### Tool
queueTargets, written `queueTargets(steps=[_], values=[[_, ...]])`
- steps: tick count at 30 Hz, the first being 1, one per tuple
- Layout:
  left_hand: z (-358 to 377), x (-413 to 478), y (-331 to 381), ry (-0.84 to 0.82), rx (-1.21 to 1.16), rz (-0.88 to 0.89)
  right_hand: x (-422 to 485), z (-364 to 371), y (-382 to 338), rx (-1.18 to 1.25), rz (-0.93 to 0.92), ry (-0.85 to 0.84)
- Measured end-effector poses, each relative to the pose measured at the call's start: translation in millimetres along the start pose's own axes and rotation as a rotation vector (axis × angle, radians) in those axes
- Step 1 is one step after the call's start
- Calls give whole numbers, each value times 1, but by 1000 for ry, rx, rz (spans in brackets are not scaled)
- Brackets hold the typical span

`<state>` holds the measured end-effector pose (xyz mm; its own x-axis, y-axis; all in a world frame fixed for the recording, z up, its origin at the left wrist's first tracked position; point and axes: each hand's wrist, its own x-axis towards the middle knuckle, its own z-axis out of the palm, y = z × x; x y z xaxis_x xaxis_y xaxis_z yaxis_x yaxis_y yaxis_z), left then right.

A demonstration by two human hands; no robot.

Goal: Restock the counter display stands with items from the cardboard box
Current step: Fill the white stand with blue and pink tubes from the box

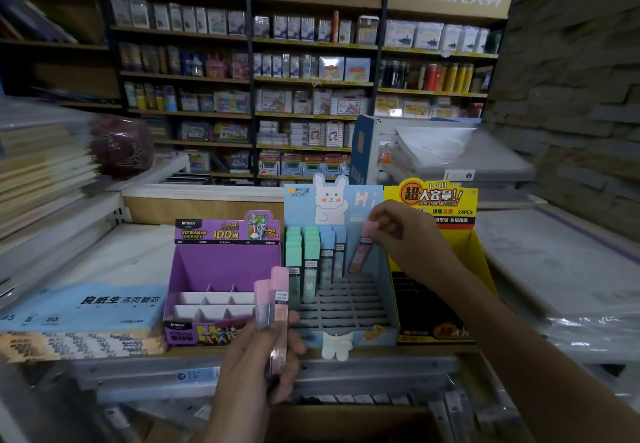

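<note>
Fingers of my right hand [398,231] pinch a pink-capped lead tube [362,252], tilted over the grid of the blue rabbit stand [346,304], beside its blue tubes [332,245]. My left hand [252,366] grips two more pink-capped tubes [273,300] upright before the purple stand [225,266], above the cardboard box [346,422].

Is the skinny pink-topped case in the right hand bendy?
Probably stiff: the slim pink-capped plastic case hangs straight though the right hand pinches only its top. Likely light, since fingertips suffice. Tall and narrow, it may tip over without the gridded blue cardboard stand.
</note>
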<state>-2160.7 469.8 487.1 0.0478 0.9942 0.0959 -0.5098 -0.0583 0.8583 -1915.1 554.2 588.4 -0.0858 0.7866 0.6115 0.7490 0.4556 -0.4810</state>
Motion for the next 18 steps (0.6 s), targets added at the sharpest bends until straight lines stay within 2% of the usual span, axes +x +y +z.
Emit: queueTargets(steps=[18], values=[[10,-5,-1,12,43,-12,8,8,-5,-23,-70,-72]])
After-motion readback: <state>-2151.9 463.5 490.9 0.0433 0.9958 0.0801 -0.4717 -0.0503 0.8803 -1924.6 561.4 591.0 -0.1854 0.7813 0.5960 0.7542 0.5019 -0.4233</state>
